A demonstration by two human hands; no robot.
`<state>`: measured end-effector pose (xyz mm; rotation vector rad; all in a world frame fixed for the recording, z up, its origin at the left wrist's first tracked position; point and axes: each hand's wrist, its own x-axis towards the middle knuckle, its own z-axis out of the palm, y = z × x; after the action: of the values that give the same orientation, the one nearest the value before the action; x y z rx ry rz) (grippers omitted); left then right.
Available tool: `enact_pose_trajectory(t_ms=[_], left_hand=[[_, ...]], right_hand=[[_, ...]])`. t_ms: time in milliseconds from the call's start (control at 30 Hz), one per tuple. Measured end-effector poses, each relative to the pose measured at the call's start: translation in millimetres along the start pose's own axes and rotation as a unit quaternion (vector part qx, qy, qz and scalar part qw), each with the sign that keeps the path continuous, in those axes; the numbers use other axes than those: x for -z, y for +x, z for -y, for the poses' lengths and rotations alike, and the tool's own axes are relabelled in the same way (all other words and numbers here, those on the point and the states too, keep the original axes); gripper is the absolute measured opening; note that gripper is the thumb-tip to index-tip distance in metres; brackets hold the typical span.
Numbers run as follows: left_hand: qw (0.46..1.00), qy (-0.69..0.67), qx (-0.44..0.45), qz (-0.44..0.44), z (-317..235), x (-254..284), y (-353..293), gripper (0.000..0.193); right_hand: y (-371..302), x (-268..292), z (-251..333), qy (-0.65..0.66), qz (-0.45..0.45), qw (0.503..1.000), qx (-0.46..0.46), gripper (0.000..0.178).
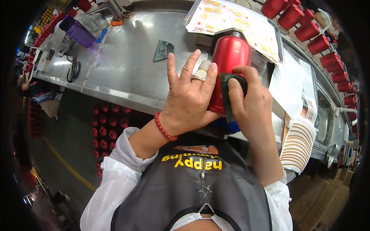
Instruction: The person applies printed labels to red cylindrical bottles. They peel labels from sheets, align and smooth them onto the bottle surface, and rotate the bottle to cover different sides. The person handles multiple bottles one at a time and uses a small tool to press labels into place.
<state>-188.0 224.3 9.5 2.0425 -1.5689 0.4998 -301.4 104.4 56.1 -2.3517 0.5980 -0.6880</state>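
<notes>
A glossy red metal bottle (230,52) lies in front of me, its bare threaded neck pointing away, beside a black angular support (216,38). My right hand (252,100) pinches a dark green flat scraper (227,102) between thumb and fingers and holds it against the bottle's side. On the bottle's left, my left hand (189,94) has its fingers spread, with the index finger and thumb touching the bottle. One of its fingers wears a whitish cloth wrap (202,71). Something blue (227,126) shows below the bottle's near end, mostly hidden.
Left of the bottle, a dark green flat piece (163,51) lies on the metal table (127,57). A tray with a printed decal sheet (219,17) sits behind. Scissors (73,69) and a purple bottle (78,32) are far left. Red bottles (291,17) line the right; a striped sheet (298,146) hangs nearer.
</notes>
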Motion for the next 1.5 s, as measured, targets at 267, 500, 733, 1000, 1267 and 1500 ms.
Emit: enact_pose_trajectory(t_ms=[267,500,733,1000,1267,1500], left_hand=[[0.991,-0.126,0.029,0.038,11,-26,-15,0.101],[0.989,-0.141,0.035,-0.002,7,-39,-24,0.104],[0.972,-0.212,0.050,0.084,28,-46,-33,0.103],[0.969,-0.241,0.027,0.044,21,-48,-32,0.099],[0.968,-0.243,-0.007,0.066,28,-44,-28,0.100],[0.951,-0.291,-0.001,0.108,36,-44,-29,0.099]], right_hand=[[-6,4,-8,0.074,0.006,0.997,-0.010,0.024],[-56,21,-79,0.120,-0.110,0.982,-0.095,0.028],[-102,14,-141,-0.108,-0.220,0.966,-0.079,0.038],[-139,18,-147,-0.328,-0.209,0.918,-0.072,0.044],[-76,74,-181,-0.465,-0.016,0.878,-0.112,0.028],[29,156,-192,-0.673,-0.081,0.709,-0.196,0.062]])
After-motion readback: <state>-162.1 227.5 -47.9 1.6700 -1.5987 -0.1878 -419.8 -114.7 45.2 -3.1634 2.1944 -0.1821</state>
